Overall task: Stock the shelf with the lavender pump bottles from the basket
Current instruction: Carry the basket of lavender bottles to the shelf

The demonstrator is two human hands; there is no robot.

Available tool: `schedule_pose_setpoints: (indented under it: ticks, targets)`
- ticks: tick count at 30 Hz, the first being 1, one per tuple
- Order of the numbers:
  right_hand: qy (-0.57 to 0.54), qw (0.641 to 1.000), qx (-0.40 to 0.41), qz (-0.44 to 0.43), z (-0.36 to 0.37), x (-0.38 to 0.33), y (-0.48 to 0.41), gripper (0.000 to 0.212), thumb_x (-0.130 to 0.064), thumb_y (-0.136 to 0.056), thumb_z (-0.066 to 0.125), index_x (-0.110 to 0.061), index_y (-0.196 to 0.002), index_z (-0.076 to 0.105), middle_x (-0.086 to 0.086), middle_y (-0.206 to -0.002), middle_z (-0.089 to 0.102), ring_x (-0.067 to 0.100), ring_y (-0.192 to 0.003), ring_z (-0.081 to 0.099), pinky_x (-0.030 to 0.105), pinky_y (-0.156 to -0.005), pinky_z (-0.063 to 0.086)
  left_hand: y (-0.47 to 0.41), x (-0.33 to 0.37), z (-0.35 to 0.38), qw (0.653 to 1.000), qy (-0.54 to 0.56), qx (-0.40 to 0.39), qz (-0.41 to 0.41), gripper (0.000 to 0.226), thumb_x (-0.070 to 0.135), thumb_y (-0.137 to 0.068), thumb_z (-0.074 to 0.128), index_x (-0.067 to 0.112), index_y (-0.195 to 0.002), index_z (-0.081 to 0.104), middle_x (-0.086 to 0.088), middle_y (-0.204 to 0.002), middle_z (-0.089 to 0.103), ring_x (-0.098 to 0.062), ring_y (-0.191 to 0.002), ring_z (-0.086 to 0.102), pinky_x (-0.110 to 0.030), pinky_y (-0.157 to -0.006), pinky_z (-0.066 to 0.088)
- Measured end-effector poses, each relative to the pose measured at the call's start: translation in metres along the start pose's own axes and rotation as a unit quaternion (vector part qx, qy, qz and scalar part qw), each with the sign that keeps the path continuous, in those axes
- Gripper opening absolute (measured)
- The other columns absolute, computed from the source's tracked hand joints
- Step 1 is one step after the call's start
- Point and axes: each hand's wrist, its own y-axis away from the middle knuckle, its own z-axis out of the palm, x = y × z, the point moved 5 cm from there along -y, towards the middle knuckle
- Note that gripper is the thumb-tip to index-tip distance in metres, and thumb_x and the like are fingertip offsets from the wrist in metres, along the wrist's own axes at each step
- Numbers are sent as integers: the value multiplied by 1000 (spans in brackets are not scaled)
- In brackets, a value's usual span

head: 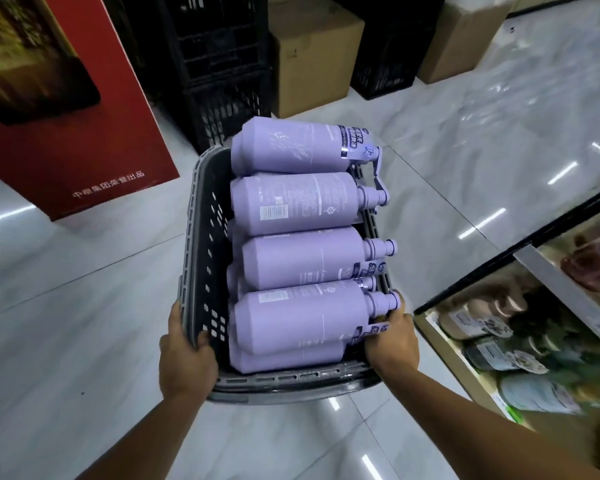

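Clearly 4 btls (298, 202) atop, maybe more; 1 basket (201, 237).

The red carton (84, 140) carries white print along its lower edge: 中粮集团荣誉出品. One lavender pump bottle (305, 202) bears a white barcode label (273, 212) with illegible digits. Print on the other bottles is too small to read.

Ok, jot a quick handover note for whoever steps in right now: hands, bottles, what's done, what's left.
Hands: left hand grips the basket at its left rim; right hand grips its right rim.
Things: lavender bottles lie on their sides, stacked in the basket, necks pointing right. The shelf stands to the right, holding other goods.
Done: no lavender bottle on the shelf in view.
Left: shelve them all.
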Motion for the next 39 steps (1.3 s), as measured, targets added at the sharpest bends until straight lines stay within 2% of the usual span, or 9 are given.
schedule_pose_setpoints:
  ticks: [9,13,17,22,26,31,39]
  targets:
    - [-1,999,49,23,13,-72,-86,49,-31,-86,50,-24,-133,37,13,-109,52,40,-101,56,45,-83,45,-123,57,32,999,-5,-28,26,68,11,-92,52,38,-148,23,-16,-117,55,-38,-105,56,-49,-88,49]
    - [4,997,68,47,16,-97,-125,46,-30,-88,51,-20,-132,40,14,-110,52,41,-97,58,40,-74,40,-173,81,48,999,-10,-40,29,68,13,-93,53,39,-148,23,-15,-116,55,-37,-105,56,-47,-88,48]
    - [-18,997,59,53,16,-125,-158,57,-29,-86,54,-22,-139,35,15,-114,51,41,-99,56,45,-81,47,-219,108,64,997,-4,-61,52,66,12,-92,53,35,-148,26,-11,-122,58,-33,-110,58,-51,-93,50]
    - [-56,997,12,56,10,-160,-192,64,-31,-82,51,-25,-142,29,17,-120,49,40,-102,53,47,-87,47,-272,140,80,996,-12,-76,51,67,10,-92,55,31,-148,27,-10,-130,56,-32,-118,55,-51,-100,46]
    - [-95,993,10,74,9,-184,-207,86,-49,-57,38,-26,-140,30,16,-116,49,35,-95,49,48,-86,48,-307,164,89,992,-1,-105,71,66,8,-91,55,31,-148,29,-11,-127,58,-31,-116,57,-53,-99,47]
    - [-101,990,11,93,24,-198,-225,86,-35,-61,41,-24,-144,23,18,-120,49,22,-87,36,41,-76,44,-356,183,97,985,-19,-137,98,69,6,-91,54,35,-147,28,-9,-127,59,-30,-117,56,-51,-101,45]
    - [-131,980,49,141,50,-217,-247,83,-7,-78,53,-24,-149,14,20,-130,43,36,-110,47,42,-79,41,-435,226,115,966,-54,-209,145,67,12,-94,55,44,-145,27,-8,-124,59,-29,-113,57,-44,-97,47]
